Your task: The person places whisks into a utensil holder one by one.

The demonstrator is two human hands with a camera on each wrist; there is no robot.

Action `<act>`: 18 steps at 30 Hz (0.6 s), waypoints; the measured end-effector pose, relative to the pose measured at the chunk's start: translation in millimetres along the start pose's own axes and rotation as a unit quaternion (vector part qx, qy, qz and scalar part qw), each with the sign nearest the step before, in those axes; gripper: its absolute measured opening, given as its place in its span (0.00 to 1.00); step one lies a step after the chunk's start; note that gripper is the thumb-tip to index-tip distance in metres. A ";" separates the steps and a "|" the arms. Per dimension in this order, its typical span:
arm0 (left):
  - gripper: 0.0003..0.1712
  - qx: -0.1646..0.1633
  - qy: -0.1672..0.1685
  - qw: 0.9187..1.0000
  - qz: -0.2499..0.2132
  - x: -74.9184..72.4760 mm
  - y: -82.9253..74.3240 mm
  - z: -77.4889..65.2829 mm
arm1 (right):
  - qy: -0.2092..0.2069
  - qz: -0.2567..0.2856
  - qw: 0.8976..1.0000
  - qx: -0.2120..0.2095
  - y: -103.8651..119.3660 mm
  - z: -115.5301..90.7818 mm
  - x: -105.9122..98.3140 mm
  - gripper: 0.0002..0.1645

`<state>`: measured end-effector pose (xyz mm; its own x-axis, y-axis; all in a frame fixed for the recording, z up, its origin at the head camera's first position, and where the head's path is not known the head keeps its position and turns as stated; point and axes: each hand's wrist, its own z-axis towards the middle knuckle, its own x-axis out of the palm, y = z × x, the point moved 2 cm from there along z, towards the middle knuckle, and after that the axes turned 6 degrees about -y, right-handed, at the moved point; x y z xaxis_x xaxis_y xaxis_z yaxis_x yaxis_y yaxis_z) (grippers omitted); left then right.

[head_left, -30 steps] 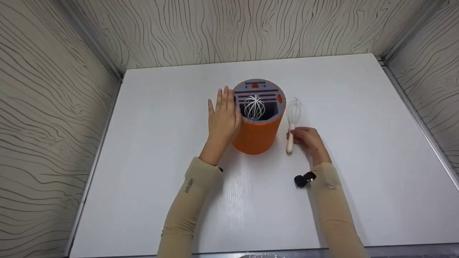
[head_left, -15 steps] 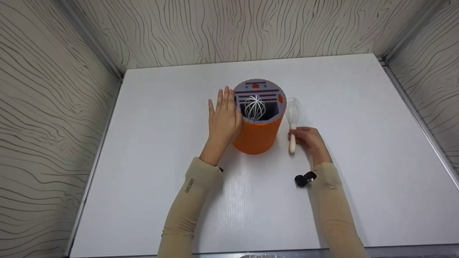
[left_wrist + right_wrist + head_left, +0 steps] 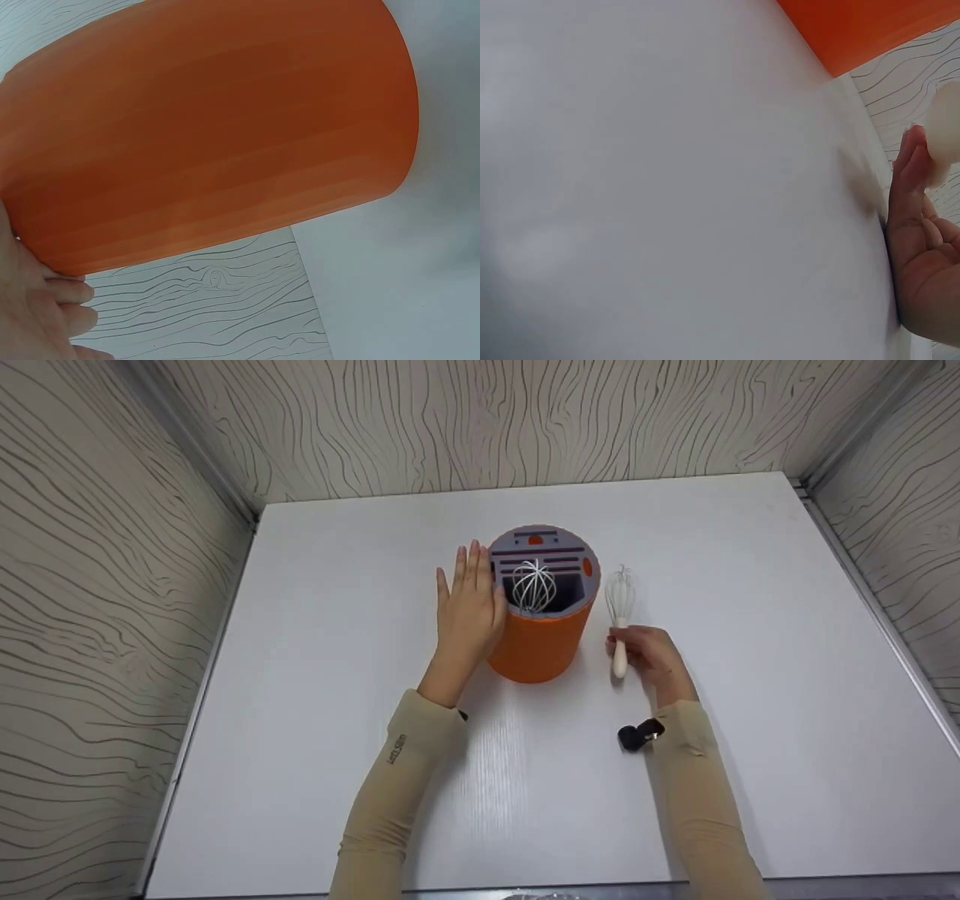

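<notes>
An orange cylindrical utensil holder [image 3: 536,649] with a grey slotted top [image 3: 525,540] stands upright on the table. A whisk [image 3: 534,586] with pale wires pokes out of its large front opening; that whisk's handle is hidden inside. My left hand [image 3: 469,615] rests flat along the holder's left side, fingers straight, and in the left wrist view its fingers [image 3: 71,315] show at the orange wall. To the right of the holder, my right hand [image 3: 651,654] pinches the pale handle of a second whisk [image 3: 620,649], its wires pointing away. The handle's end [image 3: 945,124] appears blurred in the right wrist view.
The white table [image 3: 315,750] lies under everything, with wood-grain patterned panels [image 3: 480,427] behind it and at both sides. A small black device [image 3: 640,735] is fixed to the right sleeve. Something clear and shiny shows at the front edge.
The whisk in my right hand has shifted slightly to the right and turned a little, its handle end swinging right. My left hand and the holder keep their places.
</notes>
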<state>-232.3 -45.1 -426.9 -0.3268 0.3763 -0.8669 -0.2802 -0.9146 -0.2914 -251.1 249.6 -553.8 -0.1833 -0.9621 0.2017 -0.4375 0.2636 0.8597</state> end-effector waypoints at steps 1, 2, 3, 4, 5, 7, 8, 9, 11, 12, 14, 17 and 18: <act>0.32 0.000 0.000 1.000 0.000 -0.1 -0.1 0.0 | 0.003 -0.002 1.000 -0.001 -0.3 0.1 -0.2 0.09; 0.32 0.000 0.001 1.000 -0.001 -0.5 -0.2 -0.1 | 0.002 -0.003 1.000 -0.002 -0.6 0.1 -0.1 0.09; 0.32 -0.002 0.003 1.000 -0.002 -0.7 -0.2 -0.3 | 0.001 0.000 1.000 -0.002 -0.9 -0.1 0.0 0.09; 0.33 -0.002 0.004 1.000 -0.003 -1.0 -0.3 -0.4 | 0.003 0.001 1.000 -0.002 -1.1 -0.1 -0.1 0.09; 0.33 -0.003 0.004 1.000 -0.003 -1.2 -0.4 -0.5 | 0.004 0.003 1.000 -0.001 -1.2 -0.4 0.0 0.08; 0.33 -0.004 0.005 1.000 -0.004 -1.2 -0.6 -0.7 | 0.005 0.012 1.000 0.002 -1.5 -0.5 0.0 0.07; 0.33 -0.004 0.005 1.000 -0.005 -1.3 -0.6 -0.7 | 0.005 0.016 1.000 0.002 -1.5 -0.7 0.1 0.07; 0.33 -0.005 0.005 1.000 -0.006 -1.3 -0.6 -0.8 | 0.004 0.022 1.000 0.003 -1.6 -0.8 0.1 0.07; 0.33 -0.003 0.003 1.000 -0.004 -1.1 -0.6 -0.8 | 0.004 0.024 1.000 0.005 -1.6 -0.8 -0.1 0.07; 0.33 -0.002 0.002 1.000 -0.003 -1.0 -0.6 -0.8 | 0.003 0.023 1.000 0.005 -1.7 -0.9 0.0 0.07; 0.32 0.000 0.000 1.000 -0.001 -1.0 -0.5 -0.9 | 0.001 0.019 1.000 0.004 -1.8 -1.2 0.4 0.07; 0.32 0.001 -0.002 1.000 -0.002 -0.9 -0.6 -0.9 | 0.000 0.015 1.000 0.002 -2.0 -1.4 0.8 0.06; 0.32 0.001 -0.003 1.000 -0.002 -0.9 -0.6 -1.0 | -0.001 0.014 1.000 0.003 -2.3 -1.2 1.0 0.05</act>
<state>-231.0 -45.0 -426.3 -0.3305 0.3812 -0.8634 -0.2832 -0.9127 -0.2946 -249.2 248.0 -555.0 -0.1976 -0.9541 0.2248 -0.4367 0.2910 0.8512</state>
